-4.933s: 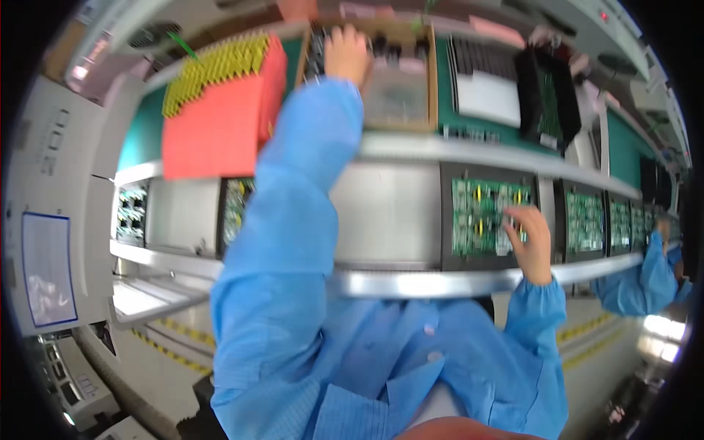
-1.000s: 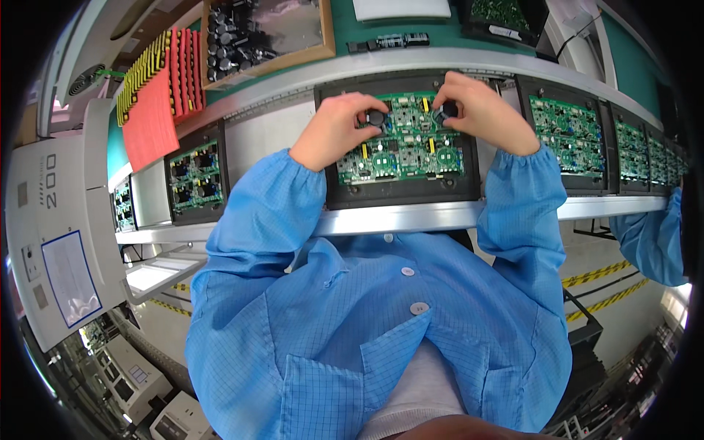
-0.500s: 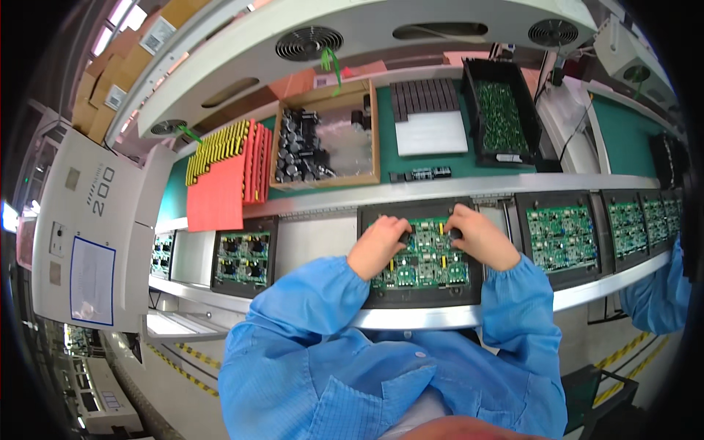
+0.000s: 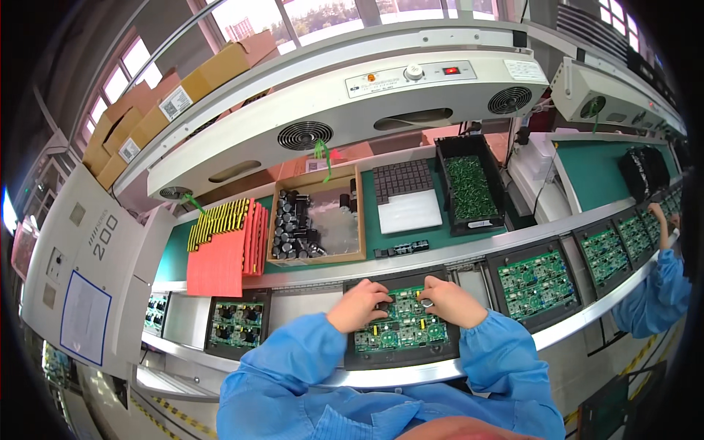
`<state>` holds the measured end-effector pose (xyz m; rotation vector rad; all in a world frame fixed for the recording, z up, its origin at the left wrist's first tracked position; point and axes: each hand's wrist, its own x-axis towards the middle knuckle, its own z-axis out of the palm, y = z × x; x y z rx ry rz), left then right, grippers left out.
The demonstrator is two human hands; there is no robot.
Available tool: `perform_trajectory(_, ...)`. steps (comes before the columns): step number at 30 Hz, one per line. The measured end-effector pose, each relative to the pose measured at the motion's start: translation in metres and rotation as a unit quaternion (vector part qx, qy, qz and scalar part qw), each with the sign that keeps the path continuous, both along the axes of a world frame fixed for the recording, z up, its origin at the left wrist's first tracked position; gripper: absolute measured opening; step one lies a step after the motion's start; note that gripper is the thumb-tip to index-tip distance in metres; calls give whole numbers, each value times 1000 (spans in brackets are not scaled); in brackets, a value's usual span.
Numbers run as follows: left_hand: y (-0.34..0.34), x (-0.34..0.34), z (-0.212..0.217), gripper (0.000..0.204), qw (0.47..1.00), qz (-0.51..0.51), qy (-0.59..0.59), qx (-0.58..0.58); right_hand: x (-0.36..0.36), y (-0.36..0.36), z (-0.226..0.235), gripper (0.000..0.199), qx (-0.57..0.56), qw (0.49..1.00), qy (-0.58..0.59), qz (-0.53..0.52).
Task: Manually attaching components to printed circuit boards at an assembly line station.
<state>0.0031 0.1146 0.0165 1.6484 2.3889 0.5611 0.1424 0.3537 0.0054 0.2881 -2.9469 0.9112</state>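
A green circuit board [image 4: 408, 336] lies in a black carrier frame [image 4: 396, 358] on the rail in front of me. My left hand [image 4: 359, 306] is over the board's upper left corner, its fingers closed on a dark, round capacitor [image 4: 382, 306]. Over the upper right part of the board, my right hand [image 4: 455, 302] pinches another capacitor [image 4: 425, 302] with a silvery round end. Fingers partly hide both parts, and I cannot tell whether they are seated in the board. Small yellow components stand on the board between the hands.
Beyond the rail are a cardboard box [image 4: 361, 238] of black capacitors, red sheets [image 4: 214, 268] with yellow-black parts, a dark foam block [image 4: 403, 180], and a black bin [image 4: 477, 224] of small green parts. More boards [image 4: 537, 284] line the rail. A co-worker's hand [image 4: 660, 220] reaches in at far right.
My view has tilted upward, so the bench appears lower and the blower unit's front shows. Both hands remain at the same board, pinching at its upper part. The co-worker's hand has come into view.
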Motion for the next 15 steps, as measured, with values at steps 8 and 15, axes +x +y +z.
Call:
perform_trajectory(8,30,-154,13,57,969,130,151,143,2,2,-1,32,11,1000,17,4)
perform_trajectory(15,47,-208,-14,57,968,160,99,164,0,4,4,31,39,999,8,10)
